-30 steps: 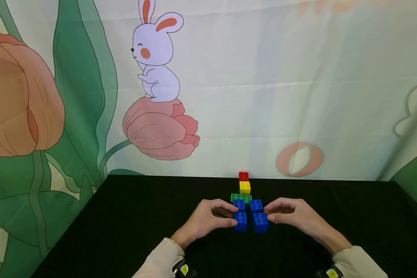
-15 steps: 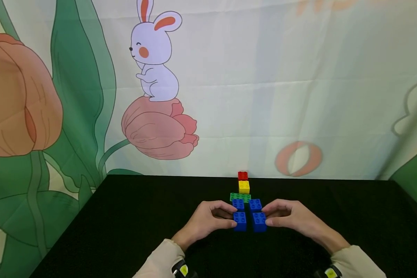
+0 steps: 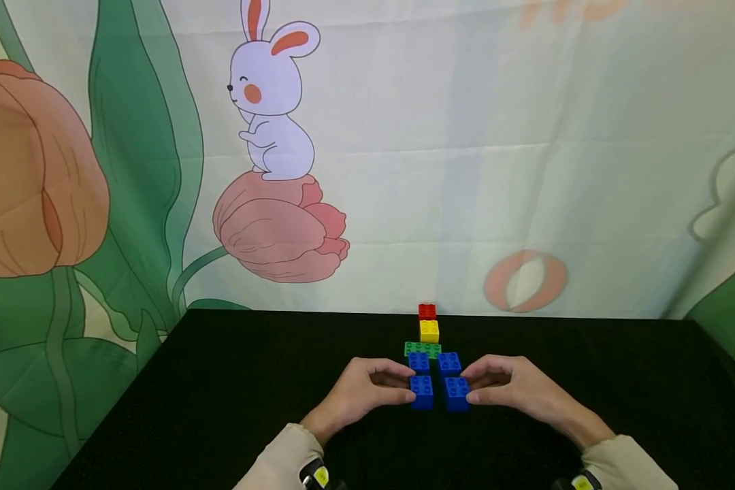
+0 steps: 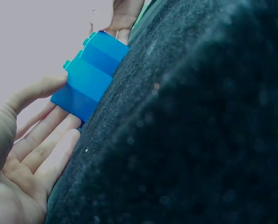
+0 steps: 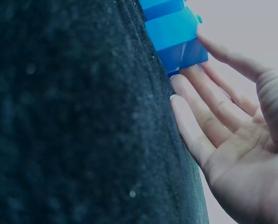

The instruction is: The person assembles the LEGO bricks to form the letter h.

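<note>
Four-stud-topped blue bricks stand in two columns in the head view: a near left blue brick, a far left blue brick, a near right blue brick and a far right blue brick. My left hand lies along the left column, thumb at the near brick, fingers by the far one. The right hand mirrors this on the right column. Both wrist views show fairly straight fingers against the outer sides of blue bricks. A narrow gap separates the columns.
Behind the blue bricks lie a green brick, a yellow brick and a red brick, roughly in line. A black cloth covers the table. A printed curtain hangs at its far edge.
The right hand has shifted slightly left, its thumb now against the near right brick, which sits a little straighter. The left hand stays at its column.
</note>
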A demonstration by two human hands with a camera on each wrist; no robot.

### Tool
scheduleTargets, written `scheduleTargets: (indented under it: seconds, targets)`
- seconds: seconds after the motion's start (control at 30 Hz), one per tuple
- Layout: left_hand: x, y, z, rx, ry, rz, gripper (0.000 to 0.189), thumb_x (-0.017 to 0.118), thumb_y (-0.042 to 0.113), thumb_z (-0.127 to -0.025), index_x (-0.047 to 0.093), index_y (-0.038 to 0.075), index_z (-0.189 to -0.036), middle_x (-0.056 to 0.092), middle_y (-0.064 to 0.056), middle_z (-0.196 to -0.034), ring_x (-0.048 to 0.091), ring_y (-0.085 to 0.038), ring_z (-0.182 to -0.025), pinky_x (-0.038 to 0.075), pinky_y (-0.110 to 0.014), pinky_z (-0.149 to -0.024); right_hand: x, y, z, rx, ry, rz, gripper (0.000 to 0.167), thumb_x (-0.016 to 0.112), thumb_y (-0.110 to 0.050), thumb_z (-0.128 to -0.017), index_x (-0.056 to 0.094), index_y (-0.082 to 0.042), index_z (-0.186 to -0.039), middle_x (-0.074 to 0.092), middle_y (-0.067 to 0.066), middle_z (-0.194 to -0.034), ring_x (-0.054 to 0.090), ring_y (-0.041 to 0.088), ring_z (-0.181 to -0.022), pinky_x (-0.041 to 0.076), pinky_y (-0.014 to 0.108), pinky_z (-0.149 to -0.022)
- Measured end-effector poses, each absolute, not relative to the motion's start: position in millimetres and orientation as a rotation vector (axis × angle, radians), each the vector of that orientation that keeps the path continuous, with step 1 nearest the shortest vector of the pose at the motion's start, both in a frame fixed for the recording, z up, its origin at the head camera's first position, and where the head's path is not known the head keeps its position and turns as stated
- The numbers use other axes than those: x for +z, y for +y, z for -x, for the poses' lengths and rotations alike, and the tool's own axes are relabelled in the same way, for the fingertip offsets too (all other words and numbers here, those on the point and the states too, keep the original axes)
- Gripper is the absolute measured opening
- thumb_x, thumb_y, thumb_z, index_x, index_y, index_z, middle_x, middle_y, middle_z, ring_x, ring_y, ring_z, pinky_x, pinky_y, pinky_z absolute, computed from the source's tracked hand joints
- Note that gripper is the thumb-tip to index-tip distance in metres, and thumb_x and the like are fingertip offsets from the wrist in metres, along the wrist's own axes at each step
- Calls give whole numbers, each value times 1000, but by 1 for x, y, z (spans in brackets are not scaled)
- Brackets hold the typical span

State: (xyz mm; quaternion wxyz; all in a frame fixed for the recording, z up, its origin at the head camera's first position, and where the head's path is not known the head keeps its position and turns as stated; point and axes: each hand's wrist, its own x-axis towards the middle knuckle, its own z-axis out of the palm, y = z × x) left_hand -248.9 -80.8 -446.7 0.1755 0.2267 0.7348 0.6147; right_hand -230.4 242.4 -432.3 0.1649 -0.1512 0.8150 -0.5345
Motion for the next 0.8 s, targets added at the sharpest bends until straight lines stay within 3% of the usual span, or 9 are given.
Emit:
scheduleTargets:
  seconds: [0.8]
  targets:
    - [-449, -80, 246, 1768, 2036, -661, 30, 79, 11, -95, 74, 5, -125, 74, -8, -120, 72, -24, -107, 61, -35, -92, -417, 235, 225, -1542, 2414, 417, 41, 78, -27, -97, 68, -5, -131, 69, 12, -125, 68, 27, -109, 59, 45, -91]
